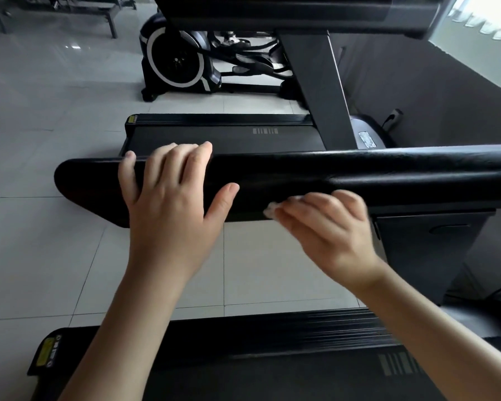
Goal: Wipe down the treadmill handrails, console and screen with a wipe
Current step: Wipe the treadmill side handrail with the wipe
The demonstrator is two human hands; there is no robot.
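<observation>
Head view: L hand (171, 206) lies across the black handrail (315, 172) near its rounded end. Fingers are loosely spread over the top, thumb out on the near side, not clamped. R hand (327, 227), blurred, pinches a small white wipe (270, 211) in curled fingers & presses it vs the rail's near face, near L thumb. Treadmill deck (258, 340) below; 2nd treadmill (214, 137) & elliptical (180, 62) beyond.

left hand (168, 204) rests on handrail (301, 175) | right hand (327, 224) holds white wipe (271, 210) against handrail side
</observation>
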